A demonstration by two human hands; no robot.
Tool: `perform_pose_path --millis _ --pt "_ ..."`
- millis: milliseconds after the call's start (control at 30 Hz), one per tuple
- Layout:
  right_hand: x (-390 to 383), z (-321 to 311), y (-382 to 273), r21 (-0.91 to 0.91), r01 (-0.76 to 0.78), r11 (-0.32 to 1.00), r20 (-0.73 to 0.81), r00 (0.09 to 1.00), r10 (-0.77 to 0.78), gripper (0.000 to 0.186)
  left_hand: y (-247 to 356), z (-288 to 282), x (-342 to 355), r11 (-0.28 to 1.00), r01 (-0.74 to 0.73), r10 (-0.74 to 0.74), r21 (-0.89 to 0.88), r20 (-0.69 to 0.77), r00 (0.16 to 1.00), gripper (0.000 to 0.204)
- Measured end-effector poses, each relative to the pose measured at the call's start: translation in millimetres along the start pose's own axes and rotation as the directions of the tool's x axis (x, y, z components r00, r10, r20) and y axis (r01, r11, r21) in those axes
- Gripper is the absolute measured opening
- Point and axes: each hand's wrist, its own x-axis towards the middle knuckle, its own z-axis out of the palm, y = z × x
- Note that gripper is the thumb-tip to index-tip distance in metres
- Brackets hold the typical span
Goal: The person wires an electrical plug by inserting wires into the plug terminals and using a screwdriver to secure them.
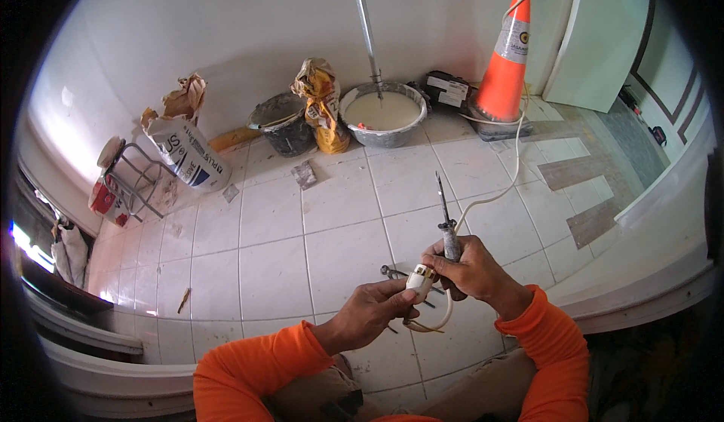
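My left hand (371, 310) pinches a white electrical plug (417, 285) with brass-coloured metal showing at its upper end. In my right hand (477, 270) is a screwdriver (450, 242), gripped by its grey, stained handle with the shaft pointing up and away. The thumb and fingertips of that same hand touch the plug's metal end. A white cable (519, 154) runs down from the cone to behind my right hand, and a loop of cable with a bared yellowish end hangs below the hands. Dark metal tools (390, 271) lie on the tiles behind the plug, partly hidden by my hands.
Along the wall stand a torn white bag (185, 150), a black bucket (285, 124), a yellow bag (326, 113), a tub of whitish liquid (382, 113) with a metal rod, a black case (446, 90) and an orange cone (504, 79). A metal stool (139, 177) is far left.
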Motion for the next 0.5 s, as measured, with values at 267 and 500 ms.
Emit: perform_pose_path --millis 267,500 --pt "-1 -2 0 0.067 0.000 0.998 0.011 1.000 0.000 0.029 0 1 -2 0.996 0.035 -0.037 -0.081 -0.029 0.999 0.054" --pt "-1 -1 -2 0.043 0.010 0.999 0.009 1.000 -0.011 0.030 8 4 -5 0.996 0.052 -0.060 -0.078 -0.100 0.993 0.050"
